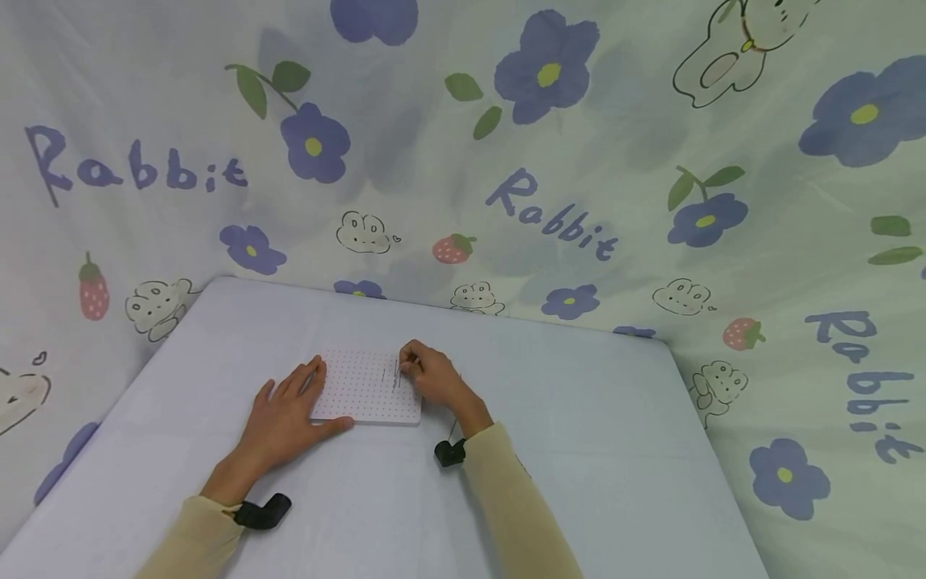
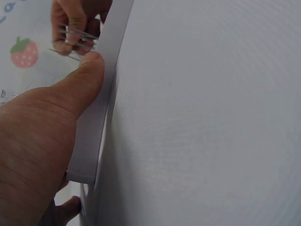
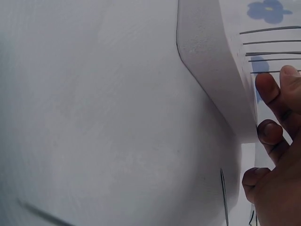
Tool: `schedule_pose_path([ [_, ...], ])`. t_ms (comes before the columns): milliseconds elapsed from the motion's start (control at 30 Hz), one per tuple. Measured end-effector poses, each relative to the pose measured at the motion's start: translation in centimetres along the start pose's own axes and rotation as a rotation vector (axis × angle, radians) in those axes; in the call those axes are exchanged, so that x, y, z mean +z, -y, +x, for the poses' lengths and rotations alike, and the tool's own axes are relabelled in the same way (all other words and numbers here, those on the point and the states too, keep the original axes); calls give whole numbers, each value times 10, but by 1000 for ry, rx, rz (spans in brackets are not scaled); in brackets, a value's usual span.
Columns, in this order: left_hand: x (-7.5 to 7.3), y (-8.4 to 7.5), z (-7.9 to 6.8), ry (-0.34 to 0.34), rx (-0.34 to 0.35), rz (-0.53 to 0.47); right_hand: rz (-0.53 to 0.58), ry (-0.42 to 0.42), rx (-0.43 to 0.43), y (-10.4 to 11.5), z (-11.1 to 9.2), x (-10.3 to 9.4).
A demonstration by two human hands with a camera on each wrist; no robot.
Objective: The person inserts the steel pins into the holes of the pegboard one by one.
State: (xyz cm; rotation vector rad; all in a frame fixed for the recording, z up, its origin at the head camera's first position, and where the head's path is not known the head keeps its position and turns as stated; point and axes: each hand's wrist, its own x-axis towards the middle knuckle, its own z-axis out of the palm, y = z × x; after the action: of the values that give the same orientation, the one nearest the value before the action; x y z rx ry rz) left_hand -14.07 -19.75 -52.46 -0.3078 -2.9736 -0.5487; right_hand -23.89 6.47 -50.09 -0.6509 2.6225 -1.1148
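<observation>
A white board [image 1: 354,402] dotted with a grid of small holes lies on the table. Several thin metal needles [image 3: 273,42] stand upright in a row near its right side. My right hand [image 1: 432,378] is over that side; its thumb and index finger [image 3: 267,84] pinch the last needle [image 3: 257,72] in the row, low down by the board's surface. The other fingers of that hand are bent beside the board's edge. My left hand [image 1: 285,418] rests at the board's left front corner, fingers fairly straight along the left edge, thumb [image 2: 89,70] against the front edge.
The board sits on a white-covered table [image 1: 579,434]. Loose needles, one of them a dark pointed needle [image 3: 224,193], show near my right wrist. Black wrist cameras sit on both sleeves, the left camera [image 1: 264,512] close over the table. A patterned curtain [image 1: 405,185] hangs behind.
</observation>
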Motion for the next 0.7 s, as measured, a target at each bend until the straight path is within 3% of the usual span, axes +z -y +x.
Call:
schedule_pose_path([
  [333, -1, -1, 0, 12, -4, 1, -93, 6, -19, 0, 0, 2],
  [567, -2, -1, -1, 17, -11, -6, -79, 3, 0, -1, -1, 1],
  [700, -1, -1, 0, 7, -6, -11, -17, 11, 26, -4, -2, -3],
])
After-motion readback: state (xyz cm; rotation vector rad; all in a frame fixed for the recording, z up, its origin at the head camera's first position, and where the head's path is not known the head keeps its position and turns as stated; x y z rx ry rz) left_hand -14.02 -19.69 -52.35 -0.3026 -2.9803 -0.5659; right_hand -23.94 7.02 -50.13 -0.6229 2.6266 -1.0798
